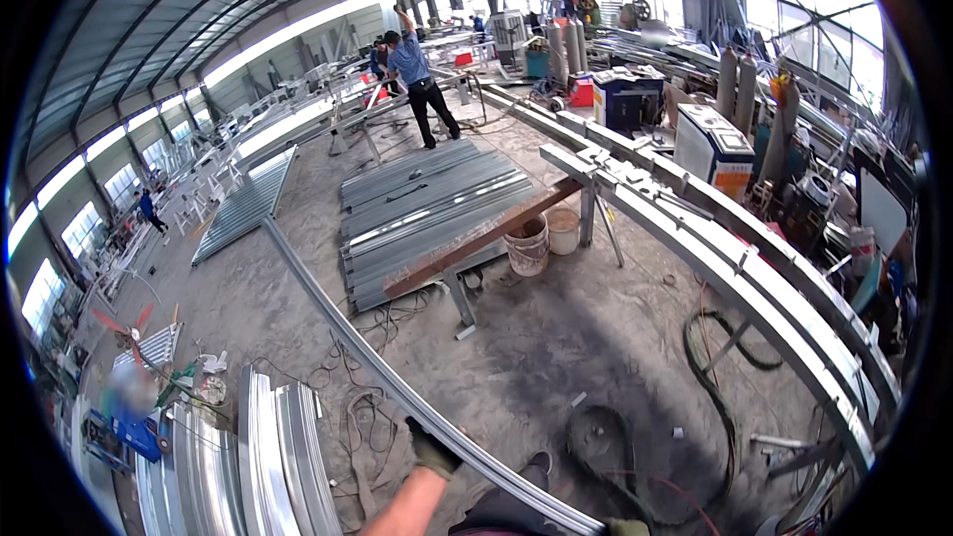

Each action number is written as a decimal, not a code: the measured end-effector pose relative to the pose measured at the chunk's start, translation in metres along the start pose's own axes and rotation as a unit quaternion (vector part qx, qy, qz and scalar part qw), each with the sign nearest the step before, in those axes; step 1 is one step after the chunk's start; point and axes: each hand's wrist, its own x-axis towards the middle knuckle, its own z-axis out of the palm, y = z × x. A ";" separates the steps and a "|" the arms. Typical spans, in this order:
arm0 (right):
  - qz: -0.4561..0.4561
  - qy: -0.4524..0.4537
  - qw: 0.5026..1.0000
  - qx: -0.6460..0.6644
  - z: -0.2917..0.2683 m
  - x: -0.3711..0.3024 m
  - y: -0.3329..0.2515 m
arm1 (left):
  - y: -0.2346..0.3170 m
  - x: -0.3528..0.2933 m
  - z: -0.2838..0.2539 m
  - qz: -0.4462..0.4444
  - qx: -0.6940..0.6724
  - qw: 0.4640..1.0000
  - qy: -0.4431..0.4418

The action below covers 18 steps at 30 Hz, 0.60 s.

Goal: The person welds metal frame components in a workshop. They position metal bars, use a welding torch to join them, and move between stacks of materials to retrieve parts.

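A long, grooved silver metal profile (372, 362) slants from the floor area at left centre down to the lower edge, bowed by the lens. My left hand (434, 451), in a dark glove, is closed around its near part from the left side. Only a sliver of my gloved right hand (627, 528) shows at the lower edge, right beside the profile's near end; its fingers are cut off from sight. The far end of the profile lies close to a stack of corrugated sheets (246, 203).
Shiny metal panels (268, 452) lie at lower left beside a fan (129, 333). Ahead, corrugated sheeting (437, 203) sits under a rusty beam (481, 238), with buckets (527, 246) nearby. Long rails (735, 248) line the right; hoses (710, 367) coil below. A person (409, 65) stands ahead.
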 end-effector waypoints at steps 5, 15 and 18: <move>0.122 0.121 0.985 0.024 -0.003 -0.001 0.086 | -0.137 0.101 0.001 -0.060 -0.051 0.997 0.001; 0.079 -0.001 0.946 0.315 -0.107 0.049 0.142 | -0.257 0.244 0.070 -0.247 -0.074 0.965 0.034; 0.081 -0.084 0.902 0.416 -0.163 0.069 0.158 | -0.290 0.285 0.090 -0.282 -0.064 0.957 0.020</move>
